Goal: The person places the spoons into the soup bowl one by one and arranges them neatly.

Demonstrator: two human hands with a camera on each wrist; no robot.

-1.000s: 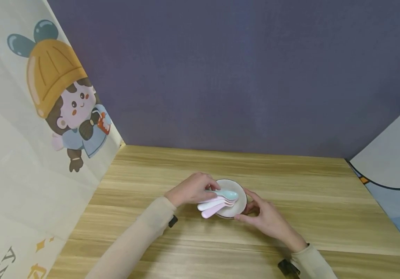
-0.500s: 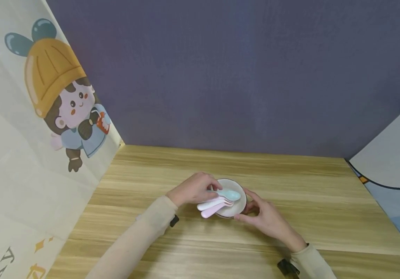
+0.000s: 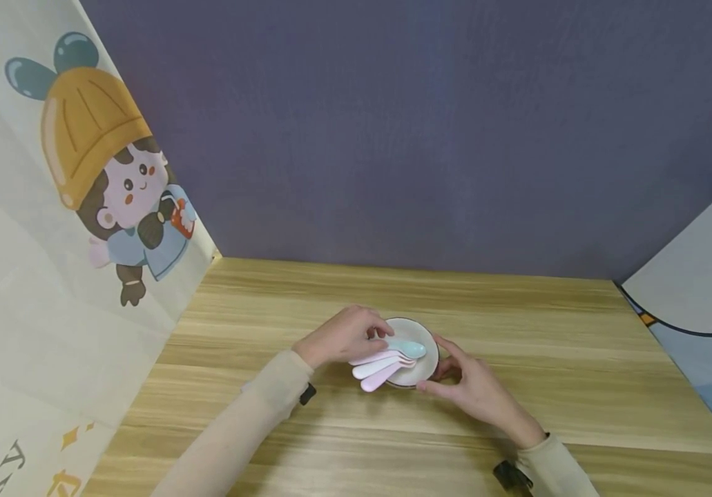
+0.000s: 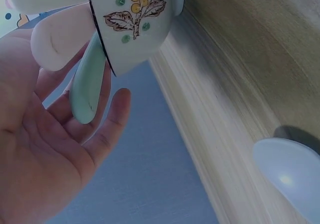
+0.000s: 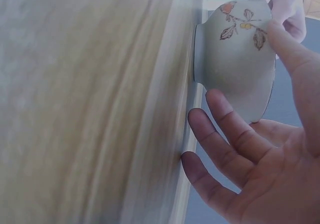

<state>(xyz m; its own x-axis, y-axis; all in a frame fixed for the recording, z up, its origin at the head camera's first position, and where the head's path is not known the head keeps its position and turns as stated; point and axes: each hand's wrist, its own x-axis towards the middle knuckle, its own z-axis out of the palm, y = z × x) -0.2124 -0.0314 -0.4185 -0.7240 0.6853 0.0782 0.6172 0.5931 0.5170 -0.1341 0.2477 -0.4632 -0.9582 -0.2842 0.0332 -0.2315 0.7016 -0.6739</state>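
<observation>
A small white bowl (image 3: 418,369) with a dark rim stands on the wooden table; leaf and berry prints show on its side (image 5: 235,54) in the right wrist view. Several spoons fan out over its left rim: a mint spoon (image 3: 414,348) on top, a white spoon (image 3: 368,368) and pink ones, with a pink spoon (image 3: 374,381) nearest the front. My left hand (image 3: 346,336) holds the mint spoon's handle (image 4: 89,84) between thumb and fingers. On the bowl's right side my right hand (image 3: 470,386) grips it with thumb and forefinger, other fingers spread beside it.
A pale, smooth, rounded object (image 4: 287,171) lies on the table, mostly behind my left forearm in the head view. A dark blue-grey panel (image 3: 418,138) rises at the table's back. Printed cartoon panels flank the left (image 3: 113,166) and right (image 3: 697,269).
The mint spoon shifted slightly right within the bowl, then slightly back left, along with my left hand. The front spoon handles have dipped a little. My right hand and the bowl stay in place.
</observation>
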